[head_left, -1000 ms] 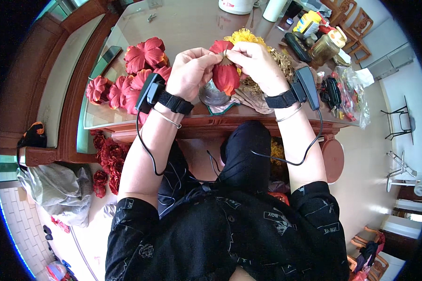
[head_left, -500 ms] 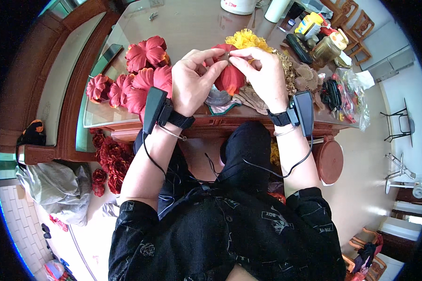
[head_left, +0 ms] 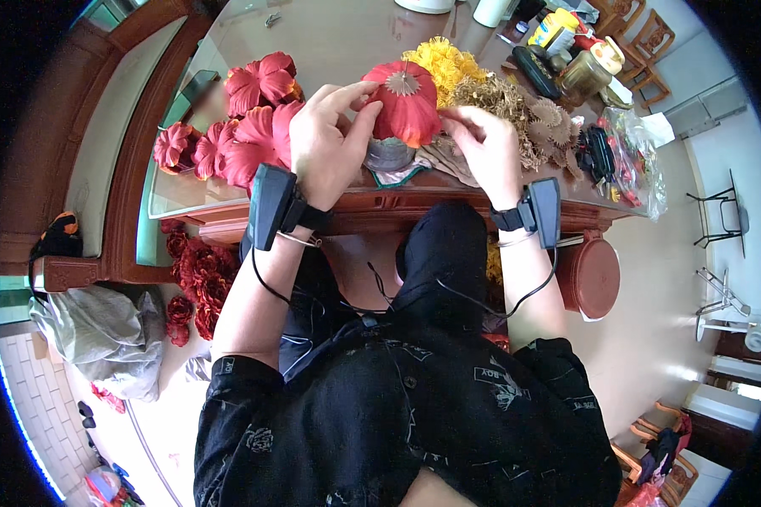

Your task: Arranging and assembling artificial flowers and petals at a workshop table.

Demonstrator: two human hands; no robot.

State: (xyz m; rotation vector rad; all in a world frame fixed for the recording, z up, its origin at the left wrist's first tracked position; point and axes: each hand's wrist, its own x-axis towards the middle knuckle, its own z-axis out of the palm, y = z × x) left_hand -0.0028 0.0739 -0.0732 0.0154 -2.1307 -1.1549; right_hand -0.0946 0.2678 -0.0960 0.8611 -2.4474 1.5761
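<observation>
A red fabric flower (head_left: 407, 122) is held between my hands above the table's near edge. Its back faces up, with a jagged tan calyx (head_left: 402, 83) and a thin spike at the middle. My left hand (head_left: 328, 139) pinches the flower's left rim between thumb and fingers. On the opposite rim, the closed fingertips of my right hand (head_left: 489, 152) grip a petal edge. Under the flower sits a round grey object (head_left: 389, 157), partly covered, beside a crumpled beige cloth (head_left: 448, 160).
Several red flowers (head_left: 262, 83) lie to the left. Yellow petals (head_left: 444, 63), tan shredded pieces (head_left: 492, 100) and star-shaped calyxes (head_left: 554, 127) are heaped to the right. Farther right are a jar (head_left: 585, 74), a dark case (head_left: 536, 72) and a clear plastic bag (head_left: 638, 165).
My hands have moved apart from the flower's centre to its rims. The flower now shows its calyx, uncovered by fingers. My left hand has shifted slightly left.
</observation>
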